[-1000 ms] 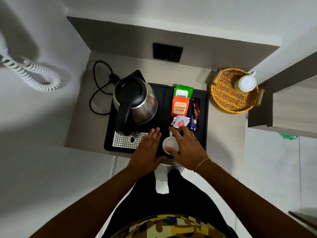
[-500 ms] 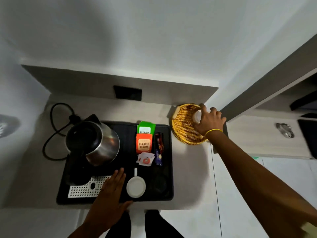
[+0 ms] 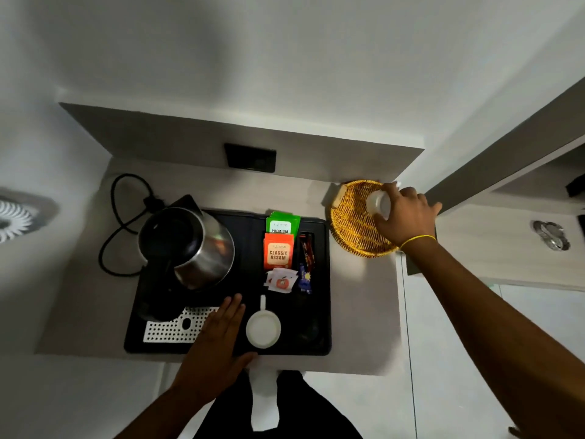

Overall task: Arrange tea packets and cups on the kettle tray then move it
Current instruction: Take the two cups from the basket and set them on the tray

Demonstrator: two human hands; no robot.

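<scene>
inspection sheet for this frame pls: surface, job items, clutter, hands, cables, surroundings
Surface: grey counter; black tray sits on it.
Job's things: kettle, green packet, orange packet, small sachets, sticks and one white cup on the tray; second cup over the wicker basket.
Clutter: nothing seen.
Hands: left hand flat on the tray; right hand grips the second cup.
Cables: black cord looped left of the kettle.
Surroundings: wall socket, white walls.

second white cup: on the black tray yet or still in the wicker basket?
Still in the wicker basket: the right hand grips the second cup there; only one white cup stands on the black tray.
</scene>
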